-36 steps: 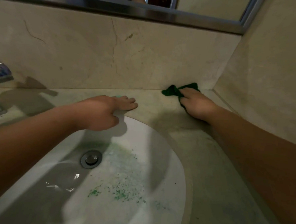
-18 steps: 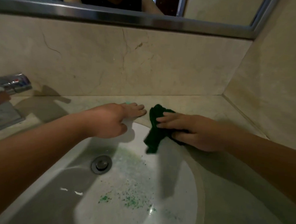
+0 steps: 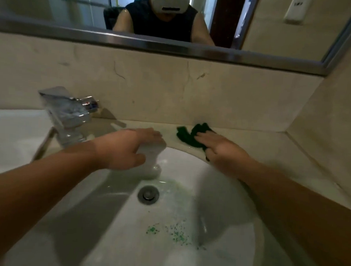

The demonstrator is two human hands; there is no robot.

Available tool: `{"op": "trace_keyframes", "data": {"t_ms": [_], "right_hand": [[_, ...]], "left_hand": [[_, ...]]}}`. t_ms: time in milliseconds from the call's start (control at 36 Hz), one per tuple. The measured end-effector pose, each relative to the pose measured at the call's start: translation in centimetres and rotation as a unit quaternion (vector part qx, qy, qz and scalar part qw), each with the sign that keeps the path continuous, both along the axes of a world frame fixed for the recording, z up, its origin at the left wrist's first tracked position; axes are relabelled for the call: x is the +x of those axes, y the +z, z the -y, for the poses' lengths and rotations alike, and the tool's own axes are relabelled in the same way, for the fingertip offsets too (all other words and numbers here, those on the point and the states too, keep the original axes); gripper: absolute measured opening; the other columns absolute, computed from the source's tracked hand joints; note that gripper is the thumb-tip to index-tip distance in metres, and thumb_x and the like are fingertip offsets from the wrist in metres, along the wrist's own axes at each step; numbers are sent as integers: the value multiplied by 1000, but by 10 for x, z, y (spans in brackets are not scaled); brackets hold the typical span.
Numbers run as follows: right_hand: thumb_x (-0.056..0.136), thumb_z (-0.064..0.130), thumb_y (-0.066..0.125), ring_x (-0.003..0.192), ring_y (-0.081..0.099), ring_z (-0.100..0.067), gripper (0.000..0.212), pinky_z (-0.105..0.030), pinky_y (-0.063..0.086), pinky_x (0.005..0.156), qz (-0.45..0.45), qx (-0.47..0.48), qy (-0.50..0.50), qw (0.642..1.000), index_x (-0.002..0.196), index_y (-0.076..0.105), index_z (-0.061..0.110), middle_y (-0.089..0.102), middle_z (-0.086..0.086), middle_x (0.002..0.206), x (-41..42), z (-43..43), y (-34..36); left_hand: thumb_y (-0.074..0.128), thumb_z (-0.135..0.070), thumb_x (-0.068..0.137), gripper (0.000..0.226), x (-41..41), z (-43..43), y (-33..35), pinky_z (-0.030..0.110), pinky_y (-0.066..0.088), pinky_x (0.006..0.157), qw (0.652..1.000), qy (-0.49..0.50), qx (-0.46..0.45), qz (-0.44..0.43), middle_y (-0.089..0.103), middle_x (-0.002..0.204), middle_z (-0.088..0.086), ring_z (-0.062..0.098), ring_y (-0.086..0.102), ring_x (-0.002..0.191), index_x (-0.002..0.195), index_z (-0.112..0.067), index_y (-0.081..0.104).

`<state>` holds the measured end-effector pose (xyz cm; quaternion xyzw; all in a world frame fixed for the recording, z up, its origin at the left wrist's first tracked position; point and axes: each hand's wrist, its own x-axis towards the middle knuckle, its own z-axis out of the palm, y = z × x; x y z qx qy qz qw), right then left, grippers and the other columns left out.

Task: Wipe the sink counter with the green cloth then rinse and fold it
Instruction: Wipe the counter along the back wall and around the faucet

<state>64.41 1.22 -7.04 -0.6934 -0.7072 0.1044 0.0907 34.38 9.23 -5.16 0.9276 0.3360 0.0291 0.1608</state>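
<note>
Back from the basin's lip, the crumpled dark green cloth [image 3: 187, 133] now sits on the pale marble counter [image 3: 251, 141] near the backsplash, pinned under the straight fingers of the right hand [image 3: 220, 149]. The left hand [image 3: 127, 148], well apart from it, rests loosely on the rear rim of the white oval ceramic sink [image 3: 104, 241] beside the chrome tap [image 3: 69, 115], gripping nothing that can be made out. Green specks [image 3: 171, 232] dot the basin (shed dye or lint, seemingly), so a wet pass risks streaking the pale stone, and the bunched cloth may skip patches or slide off the rim.
</note>
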Motion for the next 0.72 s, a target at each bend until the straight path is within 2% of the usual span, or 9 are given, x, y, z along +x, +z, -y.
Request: {"op": "trace_keyframes", "data": {"t_ms": [56,111,194,250,306,389,472,611,722], "right_hand": [[103,9,46,146,41,-15,50,-13,19,114,-46,21,6,999,148,56,29,47,5,159,-13,2,7],[101,5,48,122,57,-13,45,-19,37,101,-93,47,-33,994,133,70,29,63,3,142,-16,11,22],[102,5,48,107,59,-16,39,-24,44,86,-134,133,-118,975,124,73,26,67,0,125,2,30,44],[102,8,47,112,58,-23,38,-26,39,91,-103,157,-171,967,129,69,24,64,-3,129,21,36,49],[104,14,45,121,57,-30,39,-30,37,93,-54,109,-208,970,137,63,19,62,-8,139,36,36,42],[110,37,36,139,45,-38,50,-43,36,114,40,-9,-242,969,150,48,10,47,-20,155,43,28,13],[108,46,32,144,40,-41,61,-51,31,118,83,1,-242,967,151,44,6,45,-22,155,36,4,-5],[111,32,34,148,36,-33,52,-38,26,123,44,26,-160,986,157,40,8,40,-15,162,3,-35,-14],[111,28,39,146,39,-30,48,-33,26,120,33,47,-134,989,157,43,14,40,-12,163,-7,-42,-16]], "left_hand": [[63,-14,93,76,-24,4,-3,13,12,118,1000,17,3,-13,25,171,-16,7,24,157,160,-38,37],[62,-19,91,76,-48,7,-7,14,15,119,999,25,18,-24,24,171,-18,7,27,156,161,-37,38],[54,-33,83,83,-71,6,-14,29,29,125,999,7,26,-41,17,173,-21,8,25,157,162,-40,33],[52,-36,80,87,-81,3,-17,32,28,126,998,3,23,-55,10,174,-20,9,19,159,164,-41,27],[52,-38,80,90,-88,-1,-20,29,23,127,998,11,13,-60,7,174,-19,11,17,160,165,-42,22],[53,-39,78,94,-93,-8,-23,29,24,127,998,18,0,-59,8,173,-20,12,20,160,164,-44,18],[50,-49,74,96,-94,-13,-27,32,28,126,998,13,5,-59,8,173,-22,11,22,159,164,-47,16],[48,-56,70,99,-94,-17,-29,33,26,127,999,0,-1,-48,8,173,-22,8,19,159,163,-49,15],[55,-51,74,99,-93,-19,-30,31,23,128,998,5,-6,-57,5,173,-24,4,15,159,164,-48,13]]}}
